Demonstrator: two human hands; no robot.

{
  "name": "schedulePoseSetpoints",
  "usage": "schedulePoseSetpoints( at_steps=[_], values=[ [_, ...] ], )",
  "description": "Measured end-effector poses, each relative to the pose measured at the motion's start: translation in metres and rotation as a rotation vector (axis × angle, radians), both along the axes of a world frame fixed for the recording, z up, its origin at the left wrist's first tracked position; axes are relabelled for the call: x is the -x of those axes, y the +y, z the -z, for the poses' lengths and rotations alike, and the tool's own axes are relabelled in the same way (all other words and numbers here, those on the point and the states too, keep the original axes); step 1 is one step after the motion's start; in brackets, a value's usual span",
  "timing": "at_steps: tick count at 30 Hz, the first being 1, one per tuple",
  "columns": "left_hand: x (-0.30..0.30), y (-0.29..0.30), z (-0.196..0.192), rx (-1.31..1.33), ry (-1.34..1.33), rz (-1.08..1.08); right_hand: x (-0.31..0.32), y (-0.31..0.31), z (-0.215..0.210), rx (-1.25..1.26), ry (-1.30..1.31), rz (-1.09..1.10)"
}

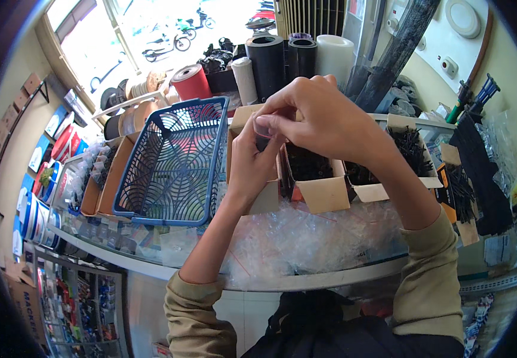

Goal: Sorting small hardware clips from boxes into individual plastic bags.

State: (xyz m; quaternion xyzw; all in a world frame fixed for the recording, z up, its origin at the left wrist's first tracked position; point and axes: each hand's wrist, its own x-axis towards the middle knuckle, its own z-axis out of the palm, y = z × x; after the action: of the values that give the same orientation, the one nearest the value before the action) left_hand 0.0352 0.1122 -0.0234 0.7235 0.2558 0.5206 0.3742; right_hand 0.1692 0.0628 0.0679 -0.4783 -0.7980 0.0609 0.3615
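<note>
A small, clear plastic piece with a pinkish-red edge [264, 129], mostly covered by fingers, sits between the left hand [250, 160] and the right hand [325, 121], above the open cardboard boxes. The left hand's bent fingers and thumb pinch it from below, while the right hand's thumb and curled fingers pinch it from above. Its visible reddish edge runs roughly crosswise under the right thumb, but its long axis cannot be told.

Beyond the red roll [192, 83], I see motorbikes [166, 46] outside. Right of that roll stand a slim white roll [245, 82], a thick black roll [264, 68] and a translucent roll [334, 59]; left of it, spools [132, 117], and farther left, blue-and-white buckets [36, 216].
</note>
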Motion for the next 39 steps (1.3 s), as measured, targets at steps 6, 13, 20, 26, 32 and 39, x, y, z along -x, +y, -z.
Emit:
schedulePoseSetpoints(
  at_steps=[6, 13, 20, 26, 32, 39],
  values=[
    [-0.003, 0.001, 0.004, -0.051, -0.018, 0.052, -0.010, -0.004, 0.003, 0.024, -0.163, -0.045],
    [-0.002, -0.003, -0.004, 0.006, -0.055, 0.059, 0.004, -0.010, 0.004, -0.137, -0.218, -0.018],
    [0.003, 0.001, -0.007, 0.083, 0.022, -0.009, -0.034, 0.010, -0.006, 0.026, -0.122, 0.216],
    [0.001, -0.002, -0.009, 0.104, 0.006, -0.006, -0.043, 0.032, 0.038, 0.608, -0.554, 0.031],
    [0.000, -0.002, -0.009, 0.097, 0.014, -0.019, -0.041, 0.052, 0.067, 0.682, -0.712, 0.039],
    [0.002, -0.002, -0.011, 0.118, 0.056, -0.040, -0.033, 0.051, 0.067, 0.557, -0.752, -0.010]
  ],
)
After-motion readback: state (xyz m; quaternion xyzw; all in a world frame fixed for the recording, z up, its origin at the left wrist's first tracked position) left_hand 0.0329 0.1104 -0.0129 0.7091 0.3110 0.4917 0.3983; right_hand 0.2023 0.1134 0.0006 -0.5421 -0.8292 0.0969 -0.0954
